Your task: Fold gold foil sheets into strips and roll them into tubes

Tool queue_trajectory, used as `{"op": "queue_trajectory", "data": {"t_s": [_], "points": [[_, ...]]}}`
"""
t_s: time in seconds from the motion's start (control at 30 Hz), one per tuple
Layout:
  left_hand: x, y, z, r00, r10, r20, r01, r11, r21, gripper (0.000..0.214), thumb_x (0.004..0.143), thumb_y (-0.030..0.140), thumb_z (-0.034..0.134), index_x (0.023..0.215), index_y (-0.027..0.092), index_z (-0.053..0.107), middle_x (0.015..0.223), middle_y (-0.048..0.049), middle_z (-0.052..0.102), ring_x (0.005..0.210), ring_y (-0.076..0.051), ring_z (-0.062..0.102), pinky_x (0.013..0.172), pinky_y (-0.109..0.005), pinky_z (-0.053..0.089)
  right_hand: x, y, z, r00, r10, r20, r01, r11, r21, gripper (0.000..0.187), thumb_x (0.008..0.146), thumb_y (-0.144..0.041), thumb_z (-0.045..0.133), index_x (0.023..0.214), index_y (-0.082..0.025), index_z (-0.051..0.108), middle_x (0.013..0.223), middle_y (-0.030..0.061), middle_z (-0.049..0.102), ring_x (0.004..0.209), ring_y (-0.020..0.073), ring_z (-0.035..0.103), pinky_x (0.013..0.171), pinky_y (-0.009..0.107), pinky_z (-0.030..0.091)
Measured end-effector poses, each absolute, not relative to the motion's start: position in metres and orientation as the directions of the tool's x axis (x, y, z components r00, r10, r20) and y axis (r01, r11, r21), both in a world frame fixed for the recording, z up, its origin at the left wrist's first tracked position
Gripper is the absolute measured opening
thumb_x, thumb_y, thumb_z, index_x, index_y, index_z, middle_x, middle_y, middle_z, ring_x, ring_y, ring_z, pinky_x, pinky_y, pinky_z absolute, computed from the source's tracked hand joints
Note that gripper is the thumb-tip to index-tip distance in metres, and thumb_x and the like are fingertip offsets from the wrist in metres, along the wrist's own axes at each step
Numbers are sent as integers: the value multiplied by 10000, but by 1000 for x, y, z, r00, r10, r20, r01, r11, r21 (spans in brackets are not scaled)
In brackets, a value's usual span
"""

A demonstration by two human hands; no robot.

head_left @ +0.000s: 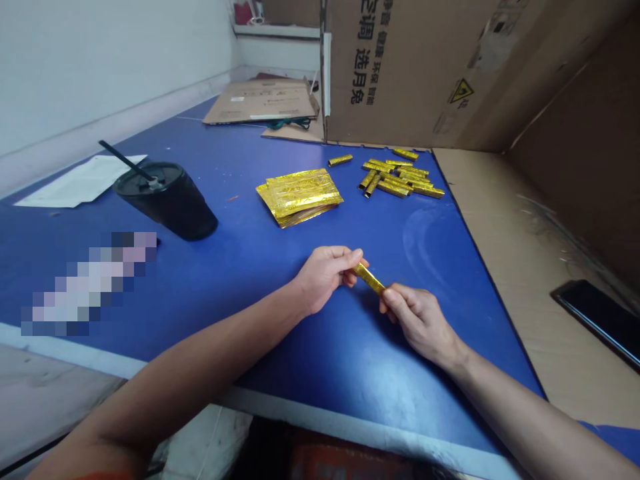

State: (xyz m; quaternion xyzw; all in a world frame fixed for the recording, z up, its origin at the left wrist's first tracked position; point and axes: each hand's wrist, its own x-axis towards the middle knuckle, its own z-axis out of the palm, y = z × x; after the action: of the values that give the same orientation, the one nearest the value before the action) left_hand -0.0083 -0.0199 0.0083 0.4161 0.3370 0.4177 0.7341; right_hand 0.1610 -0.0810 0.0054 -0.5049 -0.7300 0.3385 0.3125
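Gold foil stick (369, 278) between left hand (324, 277) and right hand (419, 322), more sticks (400, 177) by the far edge of the blue bench (345, 360).

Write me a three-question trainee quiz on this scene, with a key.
1. True or false: the left hand and the right hand both grip one gold foil stick.
2. Which lies nearer the black tumbler: the stack of flat gold sachets or the loose pile of gold sticks?
3. Fill in: a black ____ stands in the tumbler.

Key: 1 true; 2 the stack of flat gold sachets; 3 straw.
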Motion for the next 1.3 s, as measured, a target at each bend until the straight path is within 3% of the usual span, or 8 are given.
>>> {"op": "queue_trajectory", "data": {"t_s": [0.3,0.4,0.5,0.63,0.83,1.0,1.13,1.3], "points": [[-13,-16,10,390,913,-117,-131,181,975,287,690,396,624,631,115,614,561,5,556,466,-57,450,460,-203,319,163,-80,7,-291,956,48,522,200,-829,399,882,-418,335,625,-173,516,481,-48,388,433,79,352,438,208,290],[-13,-17,9,347,933,-94,-36,114,993,284,720,391,591,627,123,597,452,41,473,401,-45,380,410,-193,269,163,-79,7,-275,961,3,526,153,-837,401,879,-430,333,638,-174,525,488,-43,402,432,83,356,426,210,287],[-14,-16,8,380,919,-104,-11,117,993,273,744,387,563,660,129,587,385,72,391,353,-40,316,380,-187,232,165,-77,7,-262,960,102,606,246,-756,370,875,-396,363,620,-177,518,510,-31,417,460,92,375,476,226,310],[-18,-13,7,473,874,-107,-24,135,991,206,748,330,554,752,127,591,527,31,521,438,-52,442,440,-184,318,169,-75,7,-257,941,220,686,338,-645,299,848,-376,433,654,-174,536,579,-9,467,528,109,421,558,249,330],[-20,-13,10,567,823,-33,87,-20,996,132,748,179,506,861,126,549,577,34,516,541,-69,495,528,-189,385,171,-73,14,-286,952,-104,447,37,-894,439,832,-534,355,620,-174,493,534,-26,450,464,91,392,445,225,305],[-14,-22,15,639,769,19,59,-73,996,106,756,144,471,853,142,514,630,31,514,572,-65,504,546,-184,395,164,-74,18,-431,859,-276,321,-141,-937,424,793,-557,410,726,-157,534,502,-42,453,400,71,355,389,205,272],[-10,-26,14,616,788,13,37,-46,998,124,746,185,505,863,145,502,628,33,518,559,-68,496,530,-189,391,160,-79,16,-334,926,-178,380,-40,-924,384,806,-510,418,666,-167,517,454,-71,347,395,66,273,372,201,225],[-6,-32,10,626,779,-35,91,-29,995,136,727,262,569,715,142,504,570,41,504,513,-61,455,494,-187,359,158,-83,12,-300,953,48,559,217,-800,354,853,-417,386,601,-185,475,498,-47,365,454,81,328,436,210,285]]}}
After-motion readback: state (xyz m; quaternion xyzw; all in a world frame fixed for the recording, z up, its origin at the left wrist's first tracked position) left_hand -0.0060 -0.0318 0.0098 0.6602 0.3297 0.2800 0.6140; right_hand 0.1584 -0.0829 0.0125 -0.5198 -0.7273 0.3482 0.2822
